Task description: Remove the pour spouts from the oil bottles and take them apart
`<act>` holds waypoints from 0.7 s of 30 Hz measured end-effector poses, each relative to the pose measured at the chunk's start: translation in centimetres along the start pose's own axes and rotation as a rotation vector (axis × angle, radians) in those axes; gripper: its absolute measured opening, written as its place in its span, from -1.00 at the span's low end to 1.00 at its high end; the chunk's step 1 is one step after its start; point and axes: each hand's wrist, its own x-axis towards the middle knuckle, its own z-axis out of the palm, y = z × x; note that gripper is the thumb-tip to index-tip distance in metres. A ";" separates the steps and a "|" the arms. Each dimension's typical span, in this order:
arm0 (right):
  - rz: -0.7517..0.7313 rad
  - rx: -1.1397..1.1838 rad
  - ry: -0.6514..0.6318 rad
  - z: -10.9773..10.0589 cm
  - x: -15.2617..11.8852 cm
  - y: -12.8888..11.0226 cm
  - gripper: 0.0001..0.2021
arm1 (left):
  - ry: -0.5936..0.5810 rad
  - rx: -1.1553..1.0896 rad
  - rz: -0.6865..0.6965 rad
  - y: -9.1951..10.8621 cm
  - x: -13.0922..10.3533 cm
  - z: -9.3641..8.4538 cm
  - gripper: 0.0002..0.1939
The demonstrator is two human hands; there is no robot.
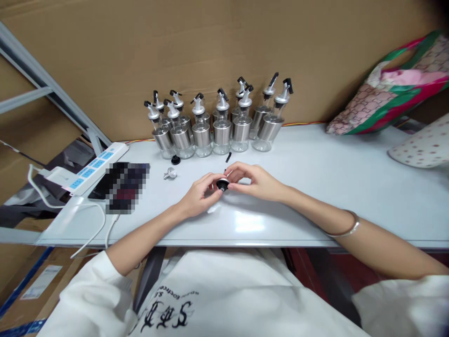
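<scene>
Two hands, one cap. Left hand pinches the cap from its left side, thumb and forefinger close together on it. Right hand grips the same cap from the right, thumb and fingertips narrow around it, other fingers curled. Cap is in the air or just at the table, can't tell which; it sits between the hands near the front edge, silver rim up, black ridged part toward the person.

Loose parts on table: black stick just beyond the right fingers; black stopper and silver spout left of it, beyond the left hand, spout lying on its side.

Row of bottles stands behind, upright, steel-sleeved glass, silver tops with black levers; some overlap, exact count unclear. Cardboard fills the back.

Left end: white power strip, blue sockets, slanting along the edge; white cable hanging over; dark flat thing beside the strip, partly pixelated. Metal frame beyond, carton below.

Right end: patterned bag, green and red trim; dotted white thing near it, cut by the frame edge. Bracelet on right forearm.
</scene>
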 end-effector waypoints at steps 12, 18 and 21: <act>0.001 -0.097 -0.018 0.4 -0.3 -0.3 -0.74 | 0.014 -0.090 -0.106 -0.2 -0.1 0.3 -0.68; 0.001 -0.088 -0.019 0.5 -0.3 -0.5 -0.75 | 0.000 -0.111 -0.080 -0.2 -0.1 0.2 -0.69; -0.009 -0.092 -0.015 0.5 -0.4 -0.5 -0.75 | 0.007 -0.114 -0.068 -0.3 -0.2 0.3 -0.72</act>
